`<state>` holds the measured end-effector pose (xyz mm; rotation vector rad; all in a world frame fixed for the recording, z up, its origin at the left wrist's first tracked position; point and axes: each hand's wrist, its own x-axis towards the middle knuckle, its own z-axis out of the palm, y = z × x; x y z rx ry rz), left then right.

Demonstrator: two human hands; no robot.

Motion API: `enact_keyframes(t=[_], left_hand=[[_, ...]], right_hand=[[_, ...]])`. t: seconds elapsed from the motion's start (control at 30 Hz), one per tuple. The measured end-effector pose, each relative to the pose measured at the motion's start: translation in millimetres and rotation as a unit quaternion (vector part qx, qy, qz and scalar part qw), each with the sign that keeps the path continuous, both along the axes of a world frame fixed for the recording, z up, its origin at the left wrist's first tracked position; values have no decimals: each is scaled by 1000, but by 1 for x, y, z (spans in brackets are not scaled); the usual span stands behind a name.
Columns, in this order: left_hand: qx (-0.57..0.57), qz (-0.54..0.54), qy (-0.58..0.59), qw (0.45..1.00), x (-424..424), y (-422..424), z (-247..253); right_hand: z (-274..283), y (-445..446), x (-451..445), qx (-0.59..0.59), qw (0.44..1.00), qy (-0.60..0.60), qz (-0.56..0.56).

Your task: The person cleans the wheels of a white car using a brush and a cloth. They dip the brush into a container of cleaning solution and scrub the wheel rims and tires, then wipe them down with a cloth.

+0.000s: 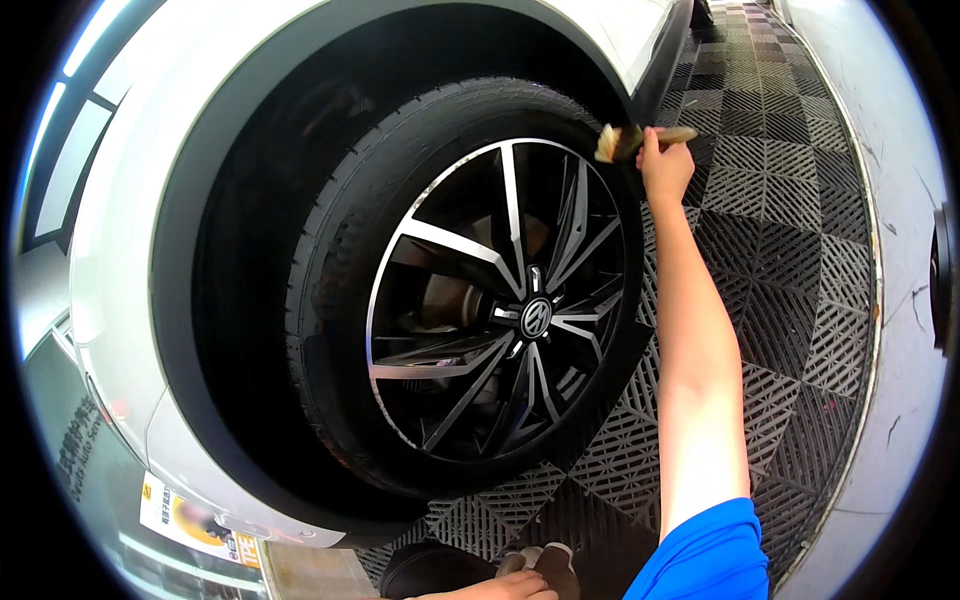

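Note:
My right hand grips a paintbrush by its handle, arm stretched forward. Its pale bristles point left, close to the upper right edge of the tire; I cannot tell if they touch. The tire's sidewall is dark black near the rim, with a duller grey tread. Within it sits a black and silver alloy wheel with a Volkswagen centre cap. At the bottom edge, my left hand lies low near my dark-clothed leg and shoes, partly cut off; whether it holds anything is unclear.
The white car body and dark wheel-arch trim curve around the tire. Slatted grey and black floor tiles run along the right, up to a pale wall. A printed poster stands at lower left.

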<state>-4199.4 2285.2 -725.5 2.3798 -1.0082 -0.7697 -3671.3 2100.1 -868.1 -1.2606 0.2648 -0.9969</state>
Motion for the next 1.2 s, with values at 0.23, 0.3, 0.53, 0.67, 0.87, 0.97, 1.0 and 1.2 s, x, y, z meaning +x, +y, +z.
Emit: enact_keyframes(t=[0.23,0.3,0.53,0.67,0.87,0.97,1.0,1.2], left_hand=[[14,15,-8,1000,-14,-6,-5],[10,17,-10,1000,-16,-4,-14],[-12,39,-10,999,-23,8,-42],[-42,19,-25,999,-17,8,-60],[-50,47,41,997,-8,16,-60],[-52,55,99,992,7,17,-41],[-37,57,122,990,9,16,-37],[-3,43,121,992,8,24,-36]], right_hand=[[13,13,-48,18,998,61,-5],[53,26,-64,-19,999,-27,5],[141,127,-221,-81,886,-406,209],[127,129,-296,-232,785,-500,284],[145,98,-243,-71,783,-457,417],[123,61,-159,79,852,-282,433],[104,52,-123,121,864,-300,387],[-70,23,-41,279,917,-123,258]])
